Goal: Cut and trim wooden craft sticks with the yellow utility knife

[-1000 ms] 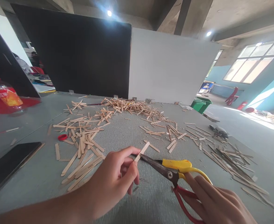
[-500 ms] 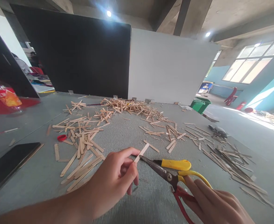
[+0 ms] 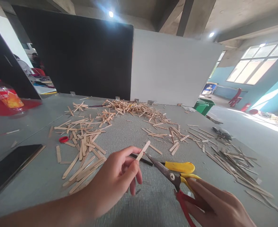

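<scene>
Between thumb and index finger, my left hand pinches a wooden craft stick, which slants up to the right. My right hand grips scissors with one yellow and one red handle. The dark blades look nearly closed, and their tip is at the stick's right edge; whether it touches, I cannot tell. Under the blades lies a yellow utility knife, its dark front part reaching behind my left fingers. Many loose craft sticks lie left of my left hand.
A heap of sticks lies at the back before a black and white partition. Thin split strips are scattered at right. On the left are a phone, a red ring and a drink bottle.
The scissors' tip has shifted slightly off the stick's lower part toward its right edge, and the blades look more closed. My left hand has tilted the stick slightly more upright.
</scene>
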A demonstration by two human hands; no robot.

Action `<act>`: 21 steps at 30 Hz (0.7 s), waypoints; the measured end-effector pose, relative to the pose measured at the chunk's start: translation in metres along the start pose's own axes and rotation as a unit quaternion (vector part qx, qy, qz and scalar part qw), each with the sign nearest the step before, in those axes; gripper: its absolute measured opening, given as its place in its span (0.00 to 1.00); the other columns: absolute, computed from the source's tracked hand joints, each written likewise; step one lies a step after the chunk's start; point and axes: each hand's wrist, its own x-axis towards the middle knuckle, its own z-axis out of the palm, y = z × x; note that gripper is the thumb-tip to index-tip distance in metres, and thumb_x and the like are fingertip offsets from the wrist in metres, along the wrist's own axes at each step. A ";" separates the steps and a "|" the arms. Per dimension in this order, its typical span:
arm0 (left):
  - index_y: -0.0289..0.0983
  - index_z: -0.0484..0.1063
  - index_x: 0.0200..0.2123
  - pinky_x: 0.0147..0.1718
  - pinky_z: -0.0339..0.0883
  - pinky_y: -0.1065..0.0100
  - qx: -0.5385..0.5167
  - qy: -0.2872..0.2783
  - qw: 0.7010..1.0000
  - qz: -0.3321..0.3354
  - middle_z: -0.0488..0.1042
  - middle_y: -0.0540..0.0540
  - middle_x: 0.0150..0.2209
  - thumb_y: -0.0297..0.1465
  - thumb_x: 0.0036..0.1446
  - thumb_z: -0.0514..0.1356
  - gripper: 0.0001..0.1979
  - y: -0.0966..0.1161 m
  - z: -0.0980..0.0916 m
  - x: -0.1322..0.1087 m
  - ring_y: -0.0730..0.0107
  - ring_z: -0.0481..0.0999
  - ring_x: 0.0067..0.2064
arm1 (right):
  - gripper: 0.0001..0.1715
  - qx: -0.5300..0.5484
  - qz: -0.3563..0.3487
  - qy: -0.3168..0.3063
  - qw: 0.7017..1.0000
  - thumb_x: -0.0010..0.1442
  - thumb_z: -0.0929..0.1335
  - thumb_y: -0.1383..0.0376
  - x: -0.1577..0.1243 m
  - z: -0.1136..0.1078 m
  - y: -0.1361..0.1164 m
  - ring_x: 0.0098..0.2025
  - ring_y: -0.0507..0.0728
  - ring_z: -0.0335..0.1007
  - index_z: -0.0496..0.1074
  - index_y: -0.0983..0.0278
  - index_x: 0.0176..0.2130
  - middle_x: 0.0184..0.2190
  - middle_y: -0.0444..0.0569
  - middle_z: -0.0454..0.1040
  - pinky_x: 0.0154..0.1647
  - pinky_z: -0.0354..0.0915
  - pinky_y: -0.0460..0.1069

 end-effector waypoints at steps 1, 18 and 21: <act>0.36 0.62 0.63 0.28 0.65 0.66 -0.008 0.005 1.000 0.002 0.76 0.51 0.32 0.45 0.73 0.54 0.24 -0.001 0.000 0.001 0.71 0.74 0.27 | 0.16 -0.006 0.002 0.016 1.000 0.76 0.64 0.58 0.000 0.001 -0.001 0.21 0.52 0.78 0.73 0.67 0.50 0.37 0.55 0.85 0.21 0.73 0.44; 0.39 0.61 0.66 0.31 0.69 0.66 -0.019 0.011 1.000 0.019 0.79 0.49 0.35 0.47 0.74 0.53 0.26 -0.005 0.000 -0.004 0.70 0.76 0.29 | 0.18 -0.080 -0.027 0.046 0.995 0.76 0.64 0.59 -0.004 0.002 -0.001 0.22 0.53 0.77 0.72 0.71 0.53 0.37 0.59 0.83 0.21 0.73 0.47; 0.39 0.60 0.67 0.31 0.70 0.66 -0.015 0.010 0.999 0.027 0.79 0.50 0.35 0.48 0.74 0.54 0.26 -0.005 -0.001 -0.005 0.70 0.76 0.29 | 0.16 -0.073 -0.032 0.049 0.996 0.76 0.64 0.60 -0.001 0.001 -0.003 0.22 0.53 0.76 0.72 0.70 0.53 0.37 0.58 0.84 0.20 0.72 0.47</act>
